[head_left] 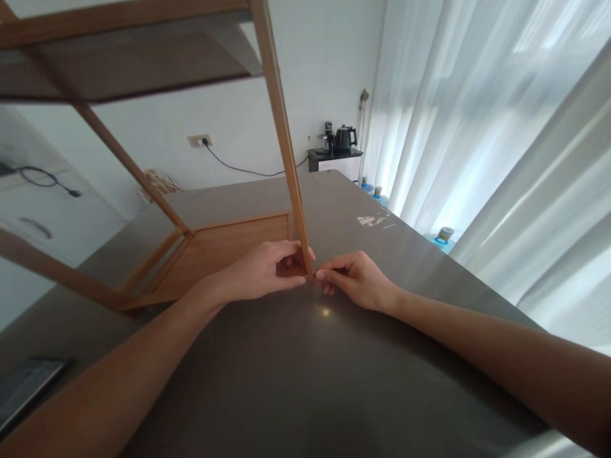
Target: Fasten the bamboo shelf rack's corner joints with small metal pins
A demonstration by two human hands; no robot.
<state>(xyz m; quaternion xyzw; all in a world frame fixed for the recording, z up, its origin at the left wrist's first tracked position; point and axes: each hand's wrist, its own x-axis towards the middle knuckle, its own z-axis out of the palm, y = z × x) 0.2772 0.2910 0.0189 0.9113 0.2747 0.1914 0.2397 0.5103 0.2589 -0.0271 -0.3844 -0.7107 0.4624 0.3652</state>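
A wooden shelf rack stands on a grey table, with slim wooden legs and a grey upper shelf board. My left hand is closed around the foot of the rack's nearest leg, where it meets the tabletop. My right hand comes in from the right, its fingertips pinched against the same foot. What sits between the right fingers is too small to make out. A lower wooden panel lies behind my left hand.
A dark flat device lies at the table's left front edge. Behind the table stand a black kettle on a small cabinet, blue water jugs on the floor, and white curtains at the right.
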